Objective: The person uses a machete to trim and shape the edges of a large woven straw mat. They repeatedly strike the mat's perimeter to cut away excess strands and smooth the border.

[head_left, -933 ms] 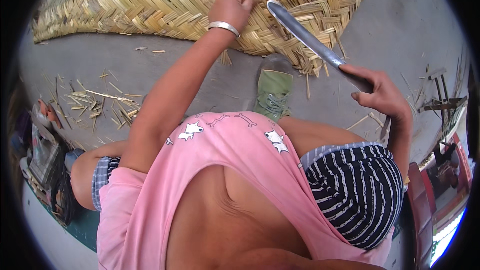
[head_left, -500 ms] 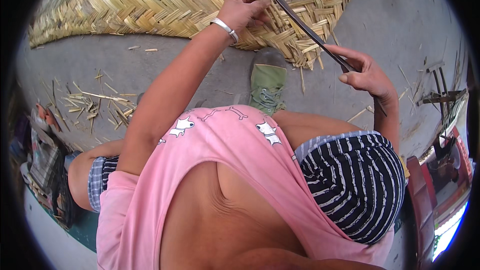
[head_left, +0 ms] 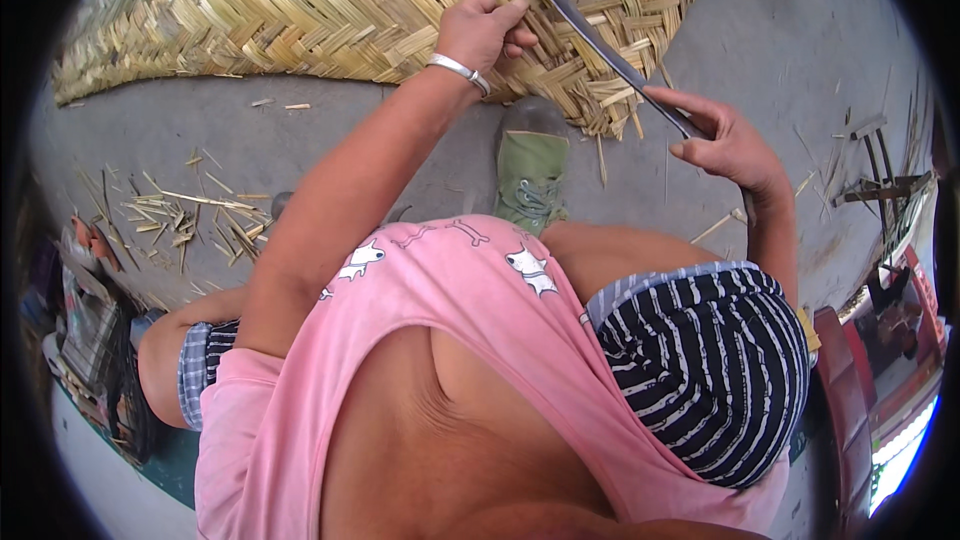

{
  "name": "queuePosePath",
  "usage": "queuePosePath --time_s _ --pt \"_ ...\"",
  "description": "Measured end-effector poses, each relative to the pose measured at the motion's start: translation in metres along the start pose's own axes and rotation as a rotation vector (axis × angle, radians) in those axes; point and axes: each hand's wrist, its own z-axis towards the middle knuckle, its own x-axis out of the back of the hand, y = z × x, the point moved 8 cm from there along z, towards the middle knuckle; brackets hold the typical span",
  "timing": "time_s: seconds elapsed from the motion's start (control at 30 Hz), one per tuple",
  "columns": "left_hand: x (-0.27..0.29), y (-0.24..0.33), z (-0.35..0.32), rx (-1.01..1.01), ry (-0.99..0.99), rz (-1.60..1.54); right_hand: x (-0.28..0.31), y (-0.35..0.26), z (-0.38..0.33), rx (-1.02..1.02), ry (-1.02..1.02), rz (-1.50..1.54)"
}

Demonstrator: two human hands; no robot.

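Note:
A large woven bamboo mat point(head_left: 300, 10) lies on the grey concrete ground across the top of the view. My left hand point(head_left: 483, 28), with a silver bangle on the wrist, pinches a bamboo strip at the mat's edge. My right hand point(head_left: 725, 140) grips the handle of a long dark knife point(head_left: 590, 35); its blade slants up and left over the mat, with the tip close to my left hand. My green shoe point(head_left: 530, 170) rests on the ground just below the mat's frayed edge.
Loose bamboo slivers point(head_left: 190, 215) are scattered on the ground at the left. A pile of cloth and bags point(head_left: 85, 330) sits at the far left. Wooden sticks and tools point(head_left: 880, 180) lie at the right, beside a red object point(head_left: 850, 400).
My left hand moved up along the mat's edge. The right hand swung the knife up and left, so the blade now lies over the mat near my left hand.

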Motion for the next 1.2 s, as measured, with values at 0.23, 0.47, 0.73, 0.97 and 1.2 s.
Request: queuePosePath --time_s 0.23,0.47,0.73,0.97,1.2 --pt "0.0 0.0 -0.002 0.005 0.099 -0.133 -0.005 -0.021 0.016 0.038 -0.009 -0.252" --pt "0.003 0.0 -0.013 -0.051 0.087 -0.154 -0.001 -0.071 0.012 -0.057 -0.073 -0.643" --pt "0.007 0.007 -0.007 -0.152 0.057 -0.197 0.006 -0.066 0.019 -0.047 -0.114 -0.588" --pt "0.009 0.003 -0.011 -0.028 0.034 -0.271 -0.004 -0.031 0.021 0.107 -0.076 -0.295" --pt "0.013 -0.007 -0.006 0.006 0.068 -0.321 -0.01 -0.051 0.03 0.011 -0.033 -0.654"
